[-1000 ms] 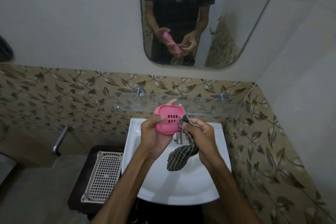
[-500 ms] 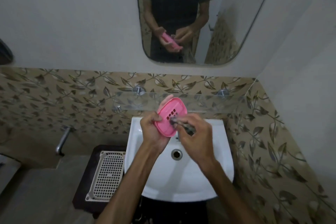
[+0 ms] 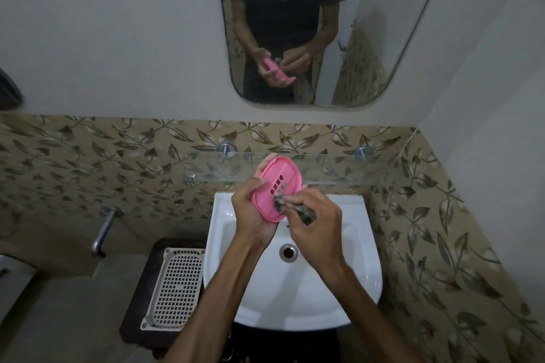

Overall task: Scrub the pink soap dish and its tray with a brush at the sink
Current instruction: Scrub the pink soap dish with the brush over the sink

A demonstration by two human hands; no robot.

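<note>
A: Pink plastic, oval, slotted through the middle: the soap-dish tray (image 3: 275, 186), tilted on edge above the back of the white washbasin (image 3: 358, 256), just in front of the glass shelf (image 3: 330, 169).

B: Held how?

A: Cradled in the left hand (image 3: 250, 212), fingers curled behind the far rim, thumb hooked over the near edge.

B: And the right hand (image 3: 317, 228)?

A: Clenched around a dark checked cloth (image 3: 298, 208), bunched and pressed against the lower slots of the tray. Looks like fabric rather than bristles; hard to tell more at this blur.

B: Below the hands?

A: Bare basin bowl with the round metal drain (image 3: 288, 252), directly under the wrists. Tap mostly hidden behind the right hand.

B: To the left of the basin?

A: Off-white perforated plastic basket (image 3: 174, 292), lying on a dark stand (image 3: 138, 303), touching the basin's left side. Further left, a metal wall tap (image 3: 103, 231) on the leaf-patterned tiles (image 3: 88, 156).

B: Above?

A: Rounded mirror (image 3: 368, 38), showing a dark printed T-shirt and both hands with the pink tray between them.
</note>
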